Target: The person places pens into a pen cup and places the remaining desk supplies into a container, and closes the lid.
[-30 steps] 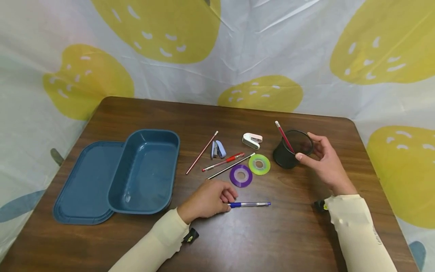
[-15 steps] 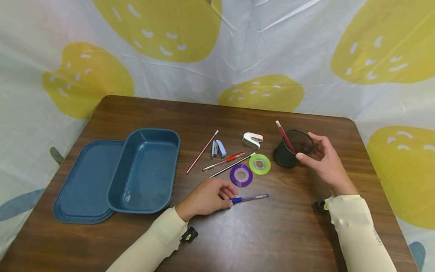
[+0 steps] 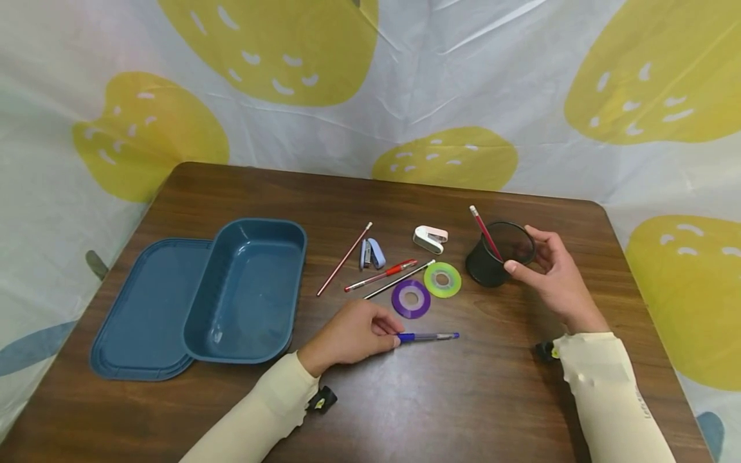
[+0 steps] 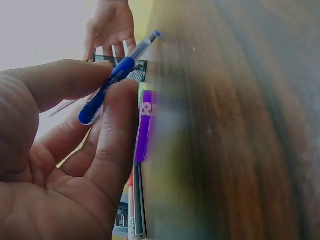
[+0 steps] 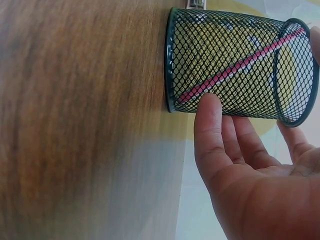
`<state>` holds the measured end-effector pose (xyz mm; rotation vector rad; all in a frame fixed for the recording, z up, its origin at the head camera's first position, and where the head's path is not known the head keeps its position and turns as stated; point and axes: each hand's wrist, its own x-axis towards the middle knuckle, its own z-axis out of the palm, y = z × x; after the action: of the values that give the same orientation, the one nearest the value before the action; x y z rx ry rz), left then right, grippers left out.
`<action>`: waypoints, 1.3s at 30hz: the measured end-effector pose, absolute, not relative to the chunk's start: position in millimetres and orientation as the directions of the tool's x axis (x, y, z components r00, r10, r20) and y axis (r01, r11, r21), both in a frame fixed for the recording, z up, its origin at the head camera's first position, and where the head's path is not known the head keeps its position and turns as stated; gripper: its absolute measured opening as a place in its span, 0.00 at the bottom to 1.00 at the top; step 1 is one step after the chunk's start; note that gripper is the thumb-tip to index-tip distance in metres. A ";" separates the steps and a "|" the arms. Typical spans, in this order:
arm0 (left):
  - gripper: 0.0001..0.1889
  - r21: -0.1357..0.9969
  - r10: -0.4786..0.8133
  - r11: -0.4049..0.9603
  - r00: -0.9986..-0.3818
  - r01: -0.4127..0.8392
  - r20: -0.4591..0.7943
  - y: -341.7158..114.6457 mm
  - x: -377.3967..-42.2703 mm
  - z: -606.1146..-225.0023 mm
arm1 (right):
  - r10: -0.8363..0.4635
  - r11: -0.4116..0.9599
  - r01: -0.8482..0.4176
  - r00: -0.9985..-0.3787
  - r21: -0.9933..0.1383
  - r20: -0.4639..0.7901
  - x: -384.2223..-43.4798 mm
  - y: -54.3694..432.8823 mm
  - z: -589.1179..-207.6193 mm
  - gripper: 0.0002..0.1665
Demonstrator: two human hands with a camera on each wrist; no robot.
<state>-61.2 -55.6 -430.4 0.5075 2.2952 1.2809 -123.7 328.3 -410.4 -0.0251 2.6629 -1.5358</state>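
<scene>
Between thumb and index finger, my left hand (image 3: 356, 333) pinches the blue pen (image 3: 428, 337) by its blue end. The left wrist view shows that pen (image 4: 111, 85) held just clear of the table. On the right, my right hand (image 3: 558, 280) grips the black mesh pen cup (image 3: 486, 267) at its rim and side. The cup stands upright on the table. Leaning inside it is a red pencil (image 3: 485, 231), whose white eraser end sticks out; it shows through the mesh (image 5: 240, 65) in the right wrist view.
A purple tape roll (image 3: 411, 314) and a green one (image 3: 442, 294) lie near a red pen (image 3: 379, 275), a dark pencil (image 3: 399, 280) and another red pencil (image 3: 344, 260). Behind are a blue stapler (image 3: 377, 254) and a white stapler (image 3: 427, 242). Left: blue bin (image 3: 199, 308), lid (image 3: 139, 321).
My left hand has taken the blue pen between its fingers and moved slightly away from me. The pen has shifted with it. My right hand and the cup stay in place.
</scene>
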 end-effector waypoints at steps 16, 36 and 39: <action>0.03 0.932 0.390 0.360 -0.914 0.042 -0.109 -50.2 -65.3 -419.0 | -0.048 0.488 0.033 -0.997 -0.872 -0.064 -124.0 328.2 -410.1 0.48; 0.10 0.994 0.398 0.103 -0.917 0.022 -0.021 -36.6 -69.7 -418.2 | -0.044 0.488 0.038 -0.997 -0.872 -0.068 -119.6 326.0 -406.6 0.48; 0.10 0.997 0.399 0.078 -0.917 0.013 -0.020 -34.0 -70.3 -417.2 | -0.051 0.437 0.009 -0.998 -0.899 -0.034 -119.2 324.4 -409.5 0.48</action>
<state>-70.3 -34.0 -417.2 0.4121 2.0726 1.9109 -119.2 324.4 -409.5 -0.0380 2.6149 -1.6374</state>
